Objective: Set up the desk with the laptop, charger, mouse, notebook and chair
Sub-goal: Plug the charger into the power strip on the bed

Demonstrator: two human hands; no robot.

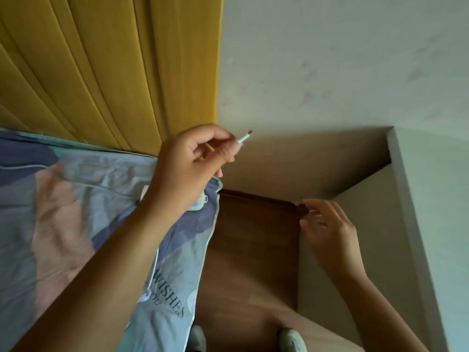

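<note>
The left hand (193,158) has its fingers pinched shut on a thin white cable end (245,137). The right hand (327,227), fingers spread open, hovers near the brown wooden floor (253,237). The short tip beyond the fingertips could slip free, I judge.

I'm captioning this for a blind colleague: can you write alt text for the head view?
A left hand pinches a white cable end above a patterned bedsheet, while the open right hand reaches toward a wall corner.
</note>
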